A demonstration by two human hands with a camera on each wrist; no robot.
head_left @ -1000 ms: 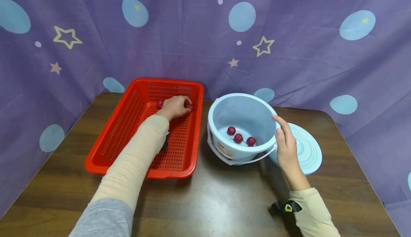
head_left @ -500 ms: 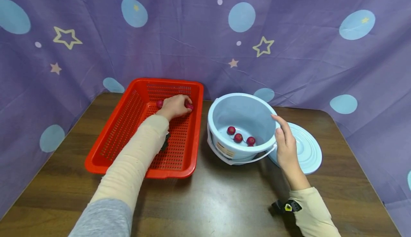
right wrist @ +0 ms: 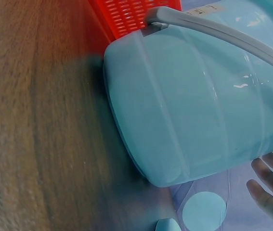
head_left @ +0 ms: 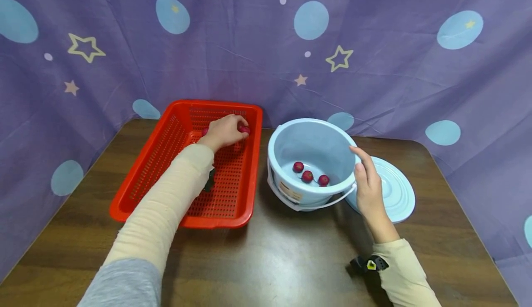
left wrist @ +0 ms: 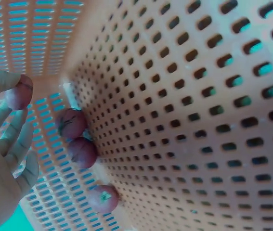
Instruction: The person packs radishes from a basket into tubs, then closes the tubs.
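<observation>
Inside the red basket [head_left: 251, 177], my left hand [head_left: 226, 131] pinches a red radish [left wrist: 19, 92] between thumb and forefinger, its other fingers loosely bent. Beneath it, in the left wrist view, more radishes [left wrist: 82, 153] lie along the basket's perforated side. My right hand [head_left: 369, 187] touches the light blue bucket [head_left: 313, 124] at its right rim. In the right wrist view, the right fingers [right wrist: 266, 175] are fairly straight, tips against the bucket's outer wall. Several radishes [head_left: 307, 176] lie on the bucket's floor, near its front side.
A light blue lid [head_left: 399, 194] lies on the wooden table [head_left: 266, 261], right of the bucket and partly behind my right hand. The bucket's handle [right wrist: 223, 33] hangs down at its front. A purple patterned curtain [head_left: 249, 44] stands behind the table.
My left hand has risen slightly with the pinched radish, towards the back of the basket. The right hand stays at the bucket's rim.
</observation>
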